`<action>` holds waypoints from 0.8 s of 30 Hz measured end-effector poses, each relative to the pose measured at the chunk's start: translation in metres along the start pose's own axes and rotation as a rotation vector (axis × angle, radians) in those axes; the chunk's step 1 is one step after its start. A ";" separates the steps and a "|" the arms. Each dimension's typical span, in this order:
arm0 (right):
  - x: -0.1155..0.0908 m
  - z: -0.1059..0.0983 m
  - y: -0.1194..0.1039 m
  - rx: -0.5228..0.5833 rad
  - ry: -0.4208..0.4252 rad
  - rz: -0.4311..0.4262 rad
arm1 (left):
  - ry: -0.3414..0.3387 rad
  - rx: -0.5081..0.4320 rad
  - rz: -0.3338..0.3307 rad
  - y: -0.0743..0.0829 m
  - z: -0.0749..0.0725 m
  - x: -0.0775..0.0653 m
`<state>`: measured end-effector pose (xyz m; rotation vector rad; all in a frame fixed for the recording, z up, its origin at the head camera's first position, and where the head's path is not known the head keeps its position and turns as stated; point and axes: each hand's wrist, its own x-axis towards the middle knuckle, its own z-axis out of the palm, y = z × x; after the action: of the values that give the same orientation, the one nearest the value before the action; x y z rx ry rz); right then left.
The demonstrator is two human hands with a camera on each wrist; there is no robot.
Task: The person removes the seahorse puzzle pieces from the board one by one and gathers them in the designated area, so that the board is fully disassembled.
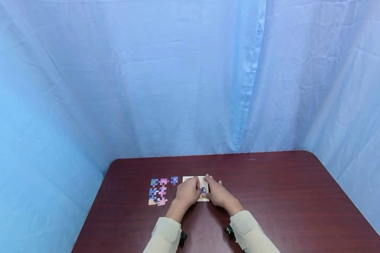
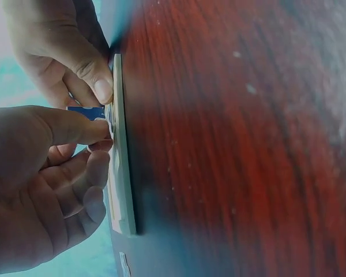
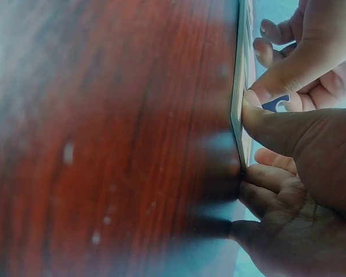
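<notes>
My left hand [image 1: 188, 191] pinches a dark blue jigsaw piece [image 2: 86, 112] between thumb and fingers, low over a pale, thin puzzle tray [image 1: 204, 200]. The left hand covers much of the tray's left side. My right hand [image 1: 220, 193] lies across the tray's right side, its thumb [image 3: 268, 124] pressed down at the near edge close to the left fingertips. Its other fingers reach fairly straight over the right side, some of them touching the tabletop. Between the hands, a bit of dark printed picture shows on the tray.
Several loose jigsaw pieces [image 1: 162, 190], pink, purple and blue, lie in a cluster left of the tray. One blue piece with a star [image 1: 174, 180] lies between cluster and tray. The dark red wooden table [image 1: 288, 200] is bordered by light blue curtains [image 1: 183, 77].
</notes>
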<state>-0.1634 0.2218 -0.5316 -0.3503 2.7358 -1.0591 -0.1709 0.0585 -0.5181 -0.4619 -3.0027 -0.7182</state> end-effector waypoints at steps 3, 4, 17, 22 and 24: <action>-0.001 0.000 0.000 -0.011 0.002 -0.004 | 0.003 0.007 -0.012 -0.003 0.000 0.000; -0.001 0.000 0.000 -0.014 0.005 -0.008 | 0.002 0.006 -0.018 -0.004 -0.001 0.000; 0.000 0.002 0.000 -0.013 -0.007 0.005 | 0.039 -0.070 -0.085 -0.018 -0.008 -0.011; -0.001 0.002 0.001 -0.014 -0.010 0.003 | 0.068 -0.127 -0.140 -0.025 -0.012 -0.014; -0.001 0.002 0.001 -0.014 -0.012 0.002 | 0.084 -0.139 -0.157 -0.029 -0.013 -0.014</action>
<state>-0.1624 0.2210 -0.5337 -0.3545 2.7332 -1.0342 -0.1665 0.0243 -0.5205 -0.1948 -2.9466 -0.9370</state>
